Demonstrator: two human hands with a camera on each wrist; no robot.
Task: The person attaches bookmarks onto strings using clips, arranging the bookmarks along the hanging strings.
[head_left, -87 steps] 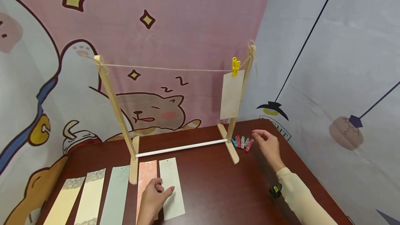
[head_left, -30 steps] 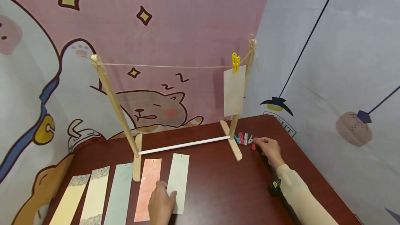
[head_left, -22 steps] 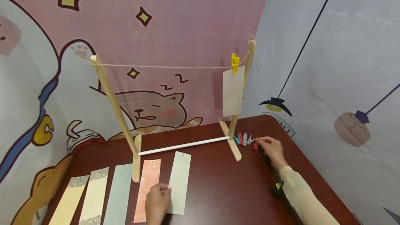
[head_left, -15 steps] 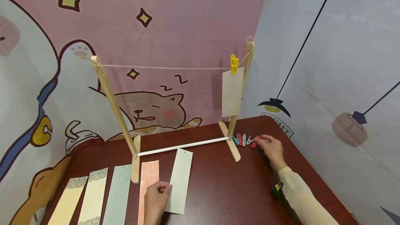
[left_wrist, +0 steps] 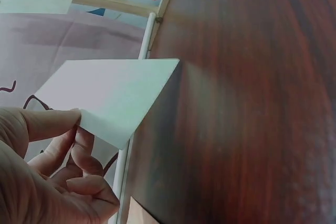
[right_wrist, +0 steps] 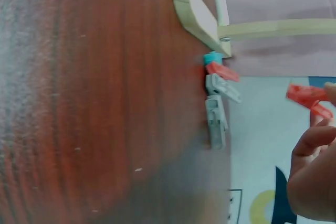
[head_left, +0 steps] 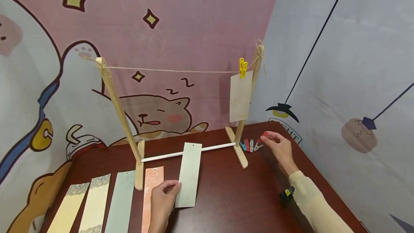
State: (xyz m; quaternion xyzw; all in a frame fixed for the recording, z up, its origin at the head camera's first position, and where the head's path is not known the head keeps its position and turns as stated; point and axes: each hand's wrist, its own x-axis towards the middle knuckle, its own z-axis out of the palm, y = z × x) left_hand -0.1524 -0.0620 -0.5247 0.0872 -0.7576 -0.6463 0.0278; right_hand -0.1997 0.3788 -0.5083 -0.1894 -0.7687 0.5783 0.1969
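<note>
My left hand (head_left: 163,199) pinches the left edge of a pale green paper strip (head_left: 190,175) between thumb and fingers. This strip has a small hole at its top and stands tilted up off the table, its upper end overlapping the white rod in the head view. In the left wrist view, the thumb and fingertips meet at the strip's edge (left_wrist: 115,93). Over at the right, my right hand (head_left: 279,150) holds a small red clothespin (right_wrist: 305,94) by thumb and fingertips, raised above the table. Several other clothespins (right_wrist: 215,121), blue, red and grey, lie close by in a row.
A wooden stand carries a string (head_left: 174,71) between two posts; a yellow clothespin (head_left: 243,68) holds a cream card (head_left: 240,98) near its right end. A white rod (head_left: 220,147) joins the feet. A pink strip (head_left: 153,179), a grey-green strip (head_left: 121,200) and two cream ones lie left.
The pale green strip, flat on the table before, has been picked up by my left hand and raised. My right hand has taken the red clothespin off the end of the row and lifted it.
</note>
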